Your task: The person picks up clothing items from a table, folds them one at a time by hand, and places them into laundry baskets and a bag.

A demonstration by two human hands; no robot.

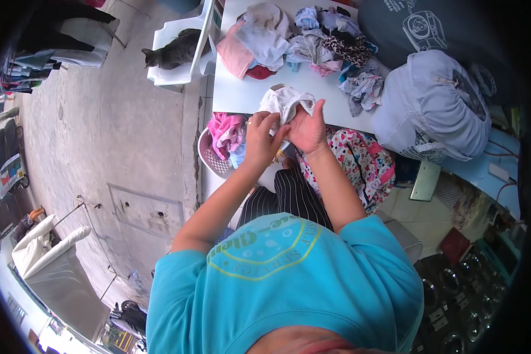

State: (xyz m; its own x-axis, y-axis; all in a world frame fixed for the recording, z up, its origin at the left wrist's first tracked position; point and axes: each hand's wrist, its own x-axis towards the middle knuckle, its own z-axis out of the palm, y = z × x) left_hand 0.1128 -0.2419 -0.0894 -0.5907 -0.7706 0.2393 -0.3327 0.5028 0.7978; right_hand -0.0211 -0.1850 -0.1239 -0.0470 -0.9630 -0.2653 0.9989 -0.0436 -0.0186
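A small white cloth (286,101) lies bunched at the near edge of the white table (242,97), between my hands. My left hand (262,135) is on the left side of the view, its fingertips at the cloth's lower edge. My right hand (307,128) is palm up with the thumb raised, and the cloth hangs over its fingers, which are mostly hidden. Farther back on the table are a pile with white and peach cloths (262,35) and a heap of small mixed clothes (336,44).
A basket (215,156) with pink clothes stands below the table's near left edge. A stuffed light-coloured bag (433,106) sits at the right. A patterned bag (360,165) hangs below the table. A cat (180,50) lies on a white plastic chair (162,75).
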